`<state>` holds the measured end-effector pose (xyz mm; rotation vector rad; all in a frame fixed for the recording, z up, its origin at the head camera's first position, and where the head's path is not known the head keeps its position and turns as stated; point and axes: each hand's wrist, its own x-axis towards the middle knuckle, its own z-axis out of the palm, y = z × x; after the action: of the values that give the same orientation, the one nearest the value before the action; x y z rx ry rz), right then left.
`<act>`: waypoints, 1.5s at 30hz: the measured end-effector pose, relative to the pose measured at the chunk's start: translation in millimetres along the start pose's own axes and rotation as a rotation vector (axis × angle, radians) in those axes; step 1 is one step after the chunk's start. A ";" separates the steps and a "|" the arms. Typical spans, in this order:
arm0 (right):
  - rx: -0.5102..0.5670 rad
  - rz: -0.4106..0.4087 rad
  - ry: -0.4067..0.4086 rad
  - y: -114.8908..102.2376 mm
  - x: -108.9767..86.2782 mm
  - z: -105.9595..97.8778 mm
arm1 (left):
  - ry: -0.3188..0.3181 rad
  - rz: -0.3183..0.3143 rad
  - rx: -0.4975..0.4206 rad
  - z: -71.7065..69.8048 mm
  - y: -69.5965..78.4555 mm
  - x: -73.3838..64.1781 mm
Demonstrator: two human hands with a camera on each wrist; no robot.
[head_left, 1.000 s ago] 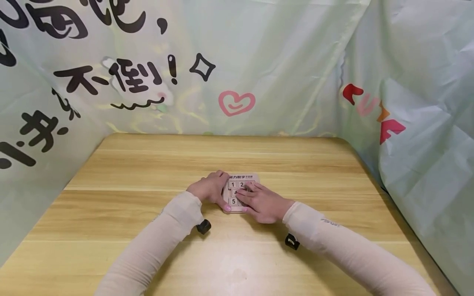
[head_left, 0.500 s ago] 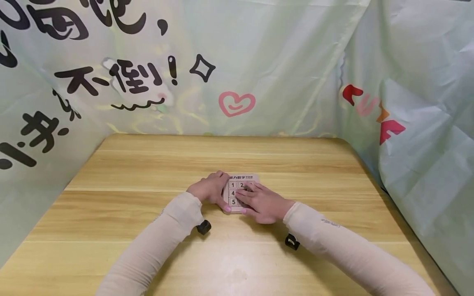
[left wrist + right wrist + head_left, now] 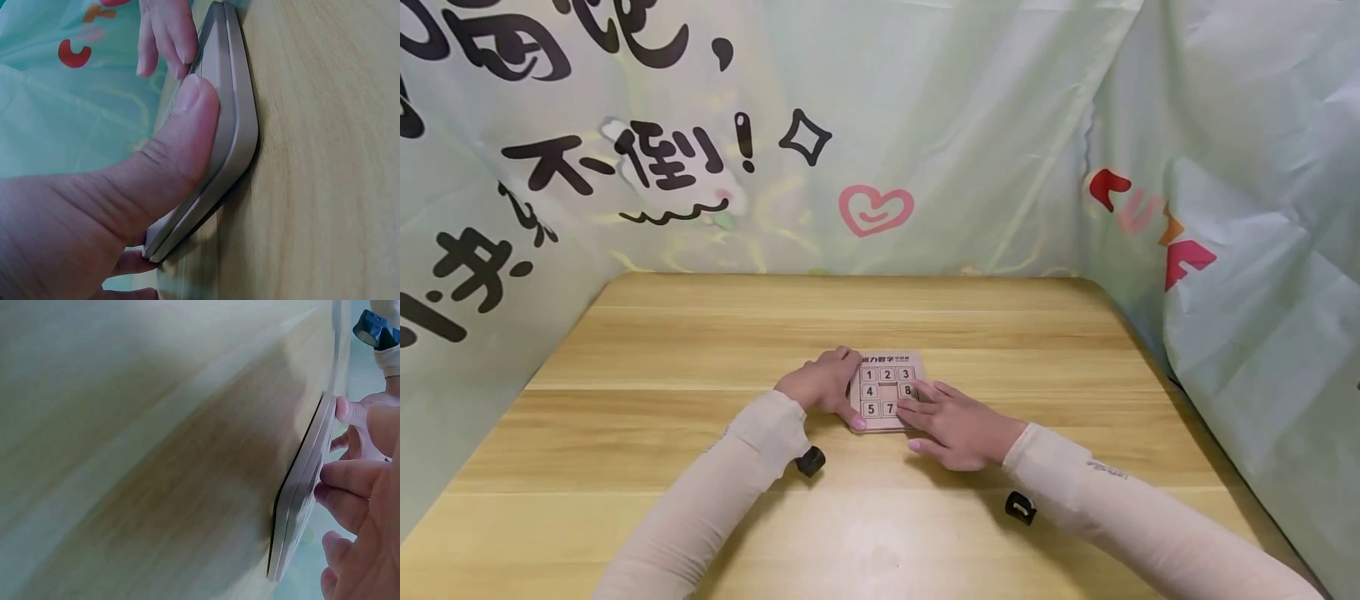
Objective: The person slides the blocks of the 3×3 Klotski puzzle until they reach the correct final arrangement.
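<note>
While your left hand grips one side of it, the number puzzle (image 3: 888,392) lies flat on the wooden table (image 3: 625,433), near the middle, its printed title strip along the far edge. You can read tiles 1 (image 3: 868,375), 2 (image 3: 887,375) and 3 (image 3: 906,374) in the top row. Tile 4 (image 3: 869,391) and tile 8 (image 3: 907,390) sit at either end of the middle row, with a bare square of the board between them. Below are tile 5 (image 3: 871,409) and tile 7 (image 3: 890,408); your fingers cover the bottom right corner.

Your left hand (image 3: 823,383) clasps the board's left side, thumb pressed on the near corner and the other fingers around toward the far corner. Your right hand (image 3: 958,425) isn't grasping anything: its fingers reach out fairly straight and their tips touch the right side of the puzzle, and its thumb stays off the board, over the table.

You have pale sleeves (image 3: 715,492) down to both wrists, with a small black block (image 3: 810,461) under the left wrist and another under the right. Behind the table hangs a pale green cloth (image 3: 1000,125), printed with black lettering (image 3: 670,154), a pink heart (image 3: 876,210) and a four-pointed star (image 3: 806,122).
</note>
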<state>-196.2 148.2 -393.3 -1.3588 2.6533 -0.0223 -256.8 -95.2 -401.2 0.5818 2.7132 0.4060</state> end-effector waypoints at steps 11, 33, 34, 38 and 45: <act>-0.005 0.065 0.010 14.4 -2.7 0.3 | -0.006 -0.015 -0.016 -0.3 -1.7 -0.4; 0.008 0.075 -0.022 14.5 10.2 1.1 | -0.014 -0.004 -0.032 -0.9 -2.0 0.3; 0.003 0.075 -0.019 14.2 9.7 1.2 | -0.013 -0.005 -0.033 -0.9 -2.0 0.1; -0.001 0.028 0.006 8.6 9.6 1.5 | -0.014 -0.006 -0.025 -1.3 -1.7 -0.2; -0.012 -0.054 0.048 0.8 16.6 4.7 | -0.009 0.000 -0.017 -2.1 -0.9 -1.4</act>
<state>-205.8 135.6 -400.3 -1.4514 2.6590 -0.0463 -256.7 -97.1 -399.2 0.5773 2.6990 0.4249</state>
